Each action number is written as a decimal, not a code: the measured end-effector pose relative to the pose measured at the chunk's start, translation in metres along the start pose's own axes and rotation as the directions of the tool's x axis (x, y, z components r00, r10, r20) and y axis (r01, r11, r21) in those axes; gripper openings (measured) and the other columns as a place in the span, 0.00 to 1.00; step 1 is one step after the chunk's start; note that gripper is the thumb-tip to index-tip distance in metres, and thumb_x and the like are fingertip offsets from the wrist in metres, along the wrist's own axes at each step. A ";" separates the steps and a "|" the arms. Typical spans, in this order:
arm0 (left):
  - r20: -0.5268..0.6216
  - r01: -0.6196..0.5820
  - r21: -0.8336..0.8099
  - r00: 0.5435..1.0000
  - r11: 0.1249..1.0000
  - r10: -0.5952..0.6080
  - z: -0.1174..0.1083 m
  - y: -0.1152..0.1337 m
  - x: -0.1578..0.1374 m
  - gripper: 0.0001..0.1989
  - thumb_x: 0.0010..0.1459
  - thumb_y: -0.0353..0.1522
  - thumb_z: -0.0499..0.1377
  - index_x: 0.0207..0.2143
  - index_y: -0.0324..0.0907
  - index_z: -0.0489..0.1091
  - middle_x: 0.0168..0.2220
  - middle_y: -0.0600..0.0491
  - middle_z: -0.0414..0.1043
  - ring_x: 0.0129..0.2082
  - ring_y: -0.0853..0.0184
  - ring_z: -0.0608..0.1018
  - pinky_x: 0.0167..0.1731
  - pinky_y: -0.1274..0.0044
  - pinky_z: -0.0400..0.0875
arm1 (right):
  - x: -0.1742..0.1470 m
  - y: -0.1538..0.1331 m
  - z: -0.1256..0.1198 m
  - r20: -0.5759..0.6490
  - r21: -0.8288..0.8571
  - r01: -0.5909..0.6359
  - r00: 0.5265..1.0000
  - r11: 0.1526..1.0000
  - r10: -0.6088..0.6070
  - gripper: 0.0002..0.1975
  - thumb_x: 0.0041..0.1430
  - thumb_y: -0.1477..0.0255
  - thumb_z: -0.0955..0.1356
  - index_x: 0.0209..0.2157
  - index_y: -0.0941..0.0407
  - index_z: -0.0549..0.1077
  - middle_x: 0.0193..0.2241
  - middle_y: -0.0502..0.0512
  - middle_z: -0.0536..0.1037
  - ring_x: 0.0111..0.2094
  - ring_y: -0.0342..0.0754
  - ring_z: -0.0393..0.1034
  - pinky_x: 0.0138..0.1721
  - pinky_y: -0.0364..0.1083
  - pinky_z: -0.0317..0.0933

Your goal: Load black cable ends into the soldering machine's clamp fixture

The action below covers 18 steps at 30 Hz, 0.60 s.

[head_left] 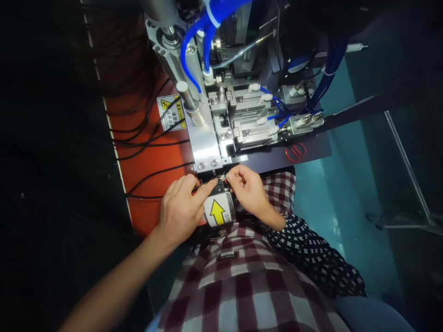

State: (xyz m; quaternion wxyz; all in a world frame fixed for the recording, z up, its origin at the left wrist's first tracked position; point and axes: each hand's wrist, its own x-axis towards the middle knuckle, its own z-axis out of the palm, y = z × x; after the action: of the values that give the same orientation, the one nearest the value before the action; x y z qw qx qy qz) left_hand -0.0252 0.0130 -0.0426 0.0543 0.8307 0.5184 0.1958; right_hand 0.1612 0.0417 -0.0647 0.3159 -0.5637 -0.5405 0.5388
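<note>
Teal flr (320, 196) w/ glare (335, 225)

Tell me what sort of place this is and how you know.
Probably a factory workshop: a metal machine with blue tubes stands there, and a warning label sits on the orange-red surface beside it.

Your view is brightest at the middle, glaring white on the metal plate (204, 143), while the far left and upper right sink into near-black. You get a soft sheen off the teal floor (320, 189). Between your left hand (182, 207) and right hand (249, 190), the fine strands (223, 176) blur together, and the outer edges look stretched.
</note>
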 end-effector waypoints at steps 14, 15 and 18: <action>0.005 0.008 -0.062 1.000 0.998 -0.007 0.001 -0.002 0.000 0.16 0.61 0.23 0.53 0.46 0.41 0.75 0.29 0.51 0.64 0.31 0.66 0.68 0.30 0.76 0.63 | 0.010 0.010 -0.012 0.081 0.197 -0.193 0.980 0.961 0.180 0.11 0.60 0.63 0.67 0.31 0.58 0.70 0.19 0.47 0.70 0.19 0.40 0.63 0.23 0.42 0.59; 0.002 0.010 -0.086 1.000 0.996 -0.010 0.002 -0.003 0.000 0.16 0.61 0.23 0.53 0.46 0.41 0.75 0.30 0.51 0.65 0.31 0.66 0.69 0.30 0.76 0.64 | 0.009 0.010 -0.012 0.048 0.181 -0.156 0.988 0.971 0.149 0.11 0.60 0.63 0.67 0.32 0.58 0.71 0.21 0.47 0.71 0.19 0.40 0.63 0.23 0.41 0.58; 0.001 0.000 -0.103 1.000 0.995 0.000 0.003 -0.003 0.000 0.15 0.61 0.23 0.53 0.45 0.39 0.76 0.30 0.51 0.65 0.31 0.66 0.70 0.30 0.76 0.65 | 0.006 0.006 -0.007 0.010 0.072 -0.043 0.999 0.997 0.042 0.11 0.60 0.63 0.67 0.33 0.56 0.74 0.24 0.49 0.73 0.21 0.40 0.62 0.22 0.41 0.56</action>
State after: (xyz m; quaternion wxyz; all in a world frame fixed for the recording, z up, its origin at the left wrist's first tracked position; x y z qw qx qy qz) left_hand -0.0270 0.0149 -0.0458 0.0971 0.8268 0.5077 0.2220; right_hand 0.1686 0.0478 -0.0709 0.3222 -0.5609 -0.5100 0.5669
